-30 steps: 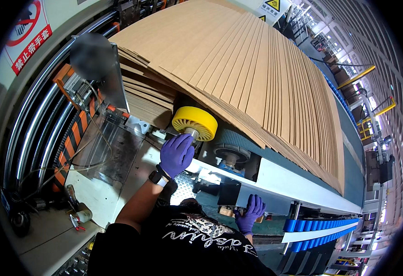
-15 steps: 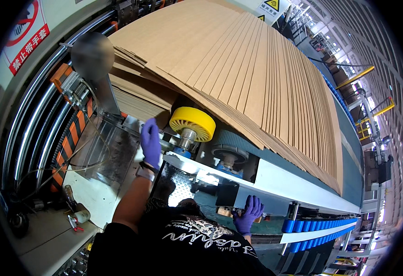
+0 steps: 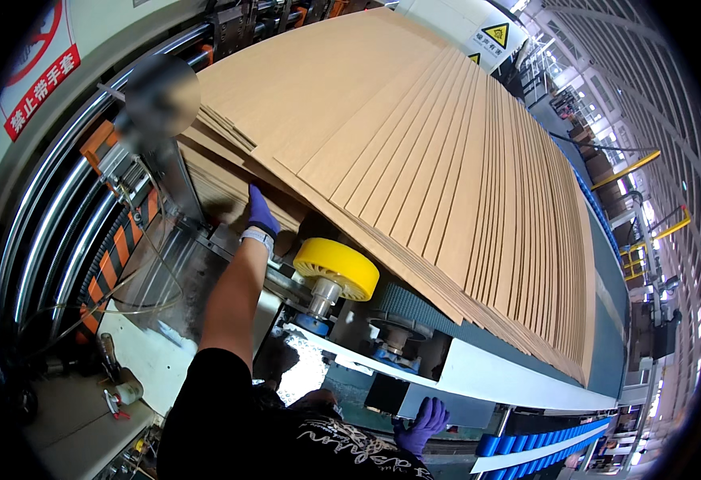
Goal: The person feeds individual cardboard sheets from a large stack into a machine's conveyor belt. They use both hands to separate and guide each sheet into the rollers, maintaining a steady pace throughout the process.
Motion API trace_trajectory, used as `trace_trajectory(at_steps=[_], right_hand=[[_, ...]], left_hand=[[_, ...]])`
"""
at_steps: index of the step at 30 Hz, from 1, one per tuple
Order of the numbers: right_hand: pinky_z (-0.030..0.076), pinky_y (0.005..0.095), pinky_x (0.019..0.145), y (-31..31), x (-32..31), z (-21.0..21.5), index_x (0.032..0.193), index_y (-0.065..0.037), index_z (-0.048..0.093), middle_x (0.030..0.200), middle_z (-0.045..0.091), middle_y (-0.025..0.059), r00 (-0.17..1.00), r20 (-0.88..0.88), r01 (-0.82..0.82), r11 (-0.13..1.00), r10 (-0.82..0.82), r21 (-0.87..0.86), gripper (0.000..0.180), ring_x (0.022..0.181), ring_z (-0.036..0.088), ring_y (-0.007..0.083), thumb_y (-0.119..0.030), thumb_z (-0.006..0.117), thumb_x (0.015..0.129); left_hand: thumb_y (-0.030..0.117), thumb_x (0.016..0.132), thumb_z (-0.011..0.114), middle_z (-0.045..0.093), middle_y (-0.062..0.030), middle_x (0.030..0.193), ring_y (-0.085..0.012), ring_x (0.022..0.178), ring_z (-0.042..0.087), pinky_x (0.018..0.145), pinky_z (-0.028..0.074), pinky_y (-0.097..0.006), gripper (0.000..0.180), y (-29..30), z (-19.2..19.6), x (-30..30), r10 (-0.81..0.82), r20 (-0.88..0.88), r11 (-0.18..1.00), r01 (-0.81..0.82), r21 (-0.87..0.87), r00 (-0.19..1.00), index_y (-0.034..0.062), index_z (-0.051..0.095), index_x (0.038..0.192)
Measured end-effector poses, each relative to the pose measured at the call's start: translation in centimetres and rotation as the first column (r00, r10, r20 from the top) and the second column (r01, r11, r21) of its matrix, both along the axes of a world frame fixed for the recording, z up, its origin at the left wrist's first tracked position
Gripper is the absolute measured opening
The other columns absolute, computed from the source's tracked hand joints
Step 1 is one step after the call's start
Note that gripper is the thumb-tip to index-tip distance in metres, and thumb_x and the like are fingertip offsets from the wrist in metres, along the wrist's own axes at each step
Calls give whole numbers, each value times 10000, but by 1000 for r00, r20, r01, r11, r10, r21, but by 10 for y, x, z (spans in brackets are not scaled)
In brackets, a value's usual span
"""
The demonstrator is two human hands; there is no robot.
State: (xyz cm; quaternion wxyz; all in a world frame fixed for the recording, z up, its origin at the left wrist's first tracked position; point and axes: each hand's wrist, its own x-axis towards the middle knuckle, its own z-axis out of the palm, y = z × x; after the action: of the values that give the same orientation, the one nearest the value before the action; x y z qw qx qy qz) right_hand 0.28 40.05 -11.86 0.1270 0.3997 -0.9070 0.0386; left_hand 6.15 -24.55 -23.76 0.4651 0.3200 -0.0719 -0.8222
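Note:
My left hand (image 3: 262,214), in a purple glove, reaches to the edge of the lower stack of brown cardboard sheets (image 3: 214,182), beneath the overhanging fan of sheets. Its visible fingers are stretched forward, their tips partly lost against the cardboard. Just right of that wrist is a yellow ribbed wheel (image 3: 336,268) on a metal shaft. My right hand (image 3: 422,426), also gloved in purple, lies on the grey machine panel (image 3: 462,404) near the lower edge, its fingers apart and gripping nothing. Above both hands spreads the large fan of overlapping cardboard sheets (image 3: 414,152).
A dark ribbed belt (image 3: 402,308) runs under the fanned sheets, bordered by a white rail (image 3: 518,366). Blue rollers (image 3: 526,448) stand at lower right. At left are long metal rollers (image 3: 62,216), an orange-and-black striped strip (image 3: 118,258) and a spray bottle (image 3: 125,390).
My left hand has moved forward from beside the yellow wheel to the lower cardboard stack. My right hand stays at the panel. The whole view has shifted slightly.

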Motion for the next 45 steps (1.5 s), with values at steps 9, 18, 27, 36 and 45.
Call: trace_trajectory(at_steps=[9,18,27,36,45], right_hand=[[420,554,972,20,-51,-50,1258,-80,560,1182,620,150,838,-517,-195,981,171,7,461,1094,595,351,-327,632,876],[416,524,983,18,-40,-42,1268,-90,570,1216,614,143,848,-505,-177,984,161,18,353,1106,595,332,-258,392,1014],[208,594,1116,0,-12,-15,1444,-90,342,1420,398,178,983,-165,-77,996,85,52,1060,1343,343,384,-475,775,557],[253,597,1100,14,-27,-28,1404,-43,402,1370,459,213,960,-256,-101,992,117,75,1133,1305,406,401,-534,812,468],[462,576,874,18,-50,-54,1098,7,617,1076,639,238,835,-527,-179,984,156,7,467,957,628,409,-398,609,864]], left_hand=[[720,905,347,409,-77,1488,-267,1348,396,1112,324,-395,821,-27,-31,-5,140,8,990,-140,-17,990,119,396,1462],[733,886,366,388,-88,1505,-307,1355,386,1117,321,-481,842,-12,21,2,106,-81,983,-117,-142,991,136,362,1479],[683,891,445,114,-139,1608,-283,1468,148,1178,160,-363,962,16,-11,20,102,391,995,-86,-58,915,56,112,1541],[396,983,486,72,-291,1567,-384,1466,90,1194,113,-432,806,37,-24,20,606,773,774,82,-627,189,-90,92,1491],[191,1013,432,-7,-179,1607,-291,1484,43,1205,57,-381,705,24,0,-26,744,614,655,-105,-749,265,-28,-7,1520]])
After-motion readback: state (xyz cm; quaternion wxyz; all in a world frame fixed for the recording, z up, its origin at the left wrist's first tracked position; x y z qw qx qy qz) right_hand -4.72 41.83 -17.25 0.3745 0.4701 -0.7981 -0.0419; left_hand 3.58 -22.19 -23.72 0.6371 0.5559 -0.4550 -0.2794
